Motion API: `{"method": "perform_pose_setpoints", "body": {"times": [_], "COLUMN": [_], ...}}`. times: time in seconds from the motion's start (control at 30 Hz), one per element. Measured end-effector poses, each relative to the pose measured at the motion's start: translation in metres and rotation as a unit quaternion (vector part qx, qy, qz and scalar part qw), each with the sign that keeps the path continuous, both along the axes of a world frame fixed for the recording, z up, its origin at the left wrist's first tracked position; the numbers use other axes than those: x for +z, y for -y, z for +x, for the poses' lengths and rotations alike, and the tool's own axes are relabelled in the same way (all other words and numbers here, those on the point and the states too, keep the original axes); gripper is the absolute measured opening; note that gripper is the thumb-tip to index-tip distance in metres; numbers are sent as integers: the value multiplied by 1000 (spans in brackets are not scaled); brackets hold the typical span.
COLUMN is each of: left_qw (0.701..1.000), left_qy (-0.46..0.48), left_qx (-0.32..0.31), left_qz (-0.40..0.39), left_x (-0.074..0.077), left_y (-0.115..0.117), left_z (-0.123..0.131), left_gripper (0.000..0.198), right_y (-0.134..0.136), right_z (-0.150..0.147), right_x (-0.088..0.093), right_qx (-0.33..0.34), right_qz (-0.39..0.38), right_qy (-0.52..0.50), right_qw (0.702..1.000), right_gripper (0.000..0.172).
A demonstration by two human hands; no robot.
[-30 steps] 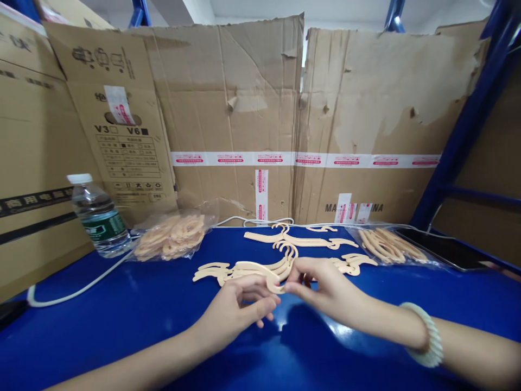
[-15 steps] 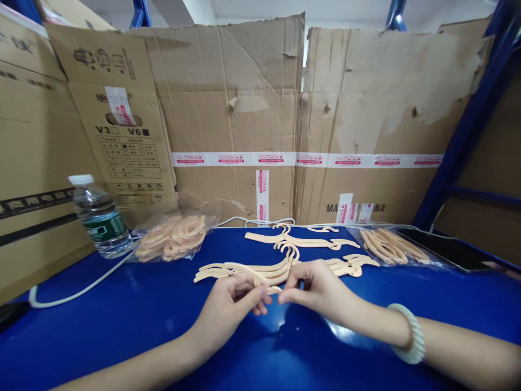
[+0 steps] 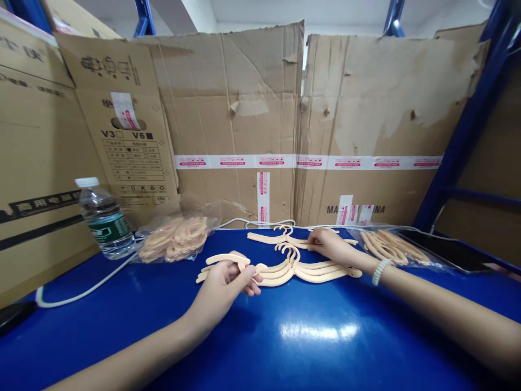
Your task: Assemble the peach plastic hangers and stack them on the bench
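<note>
My left hand is closed on a loose beige plastic hanger arm, whose curved end sticks out to the left. My fingers hide part of it. Just behind that hand, several beige hangers lie nested, hooks pointing away from me. Farther back, my right hand reaches over to another group of hangers. Its fingers are pinched on the right arm of this back group, and the fingertips are partly hidden. A small beige piece shows behind the right hand.
A clear bag of beige parts lies at back left beside a water bottle. Another bag of beige parts and a dark tablet-like device are at right. White cable crosses the blue table. Cardboard stands behind.
My right hand has left the piece by my left hand and moved back and right to the rear hangers. My left hand has shifted slightly left and up, still holding the hanger arm.
</note>
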State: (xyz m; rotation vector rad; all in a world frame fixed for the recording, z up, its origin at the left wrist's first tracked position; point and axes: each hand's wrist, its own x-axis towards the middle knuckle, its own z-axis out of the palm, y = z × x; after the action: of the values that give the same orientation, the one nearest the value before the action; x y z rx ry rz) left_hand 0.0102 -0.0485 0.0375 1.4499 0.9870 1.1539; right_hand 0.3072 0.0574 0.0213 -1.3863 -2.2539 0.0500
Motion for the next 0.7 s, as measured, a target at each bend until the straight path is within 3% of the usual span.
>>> {"method": "perform_pose_setpoints", "body": {"times": [0.13,0.27,0.47,0.7], "left_qw": [1000,1000,994,979], "left_qy": [5,23,105,175], "left_qx": [15,18,19,-45], "left_qz": [8,-3,-14,-94], "left_x": [9,8,-5,-11], "left_y": [-5,-10,-10,-5], "left_z": [-8,-21,-32,-28], "left_gripper": [31,31,30,26], "right_y": [11,40,81,96], "right_z": [0,9,15,9], "right_x": [17,33,21,12], "right_qx": [-6,14,73,95], "right_qz": [21,43,79,82], "right_qy": [-18,-47,-122,-122], "right_qw": [1000,998,987,985], "right_gripper": [6,5,16,10]}}
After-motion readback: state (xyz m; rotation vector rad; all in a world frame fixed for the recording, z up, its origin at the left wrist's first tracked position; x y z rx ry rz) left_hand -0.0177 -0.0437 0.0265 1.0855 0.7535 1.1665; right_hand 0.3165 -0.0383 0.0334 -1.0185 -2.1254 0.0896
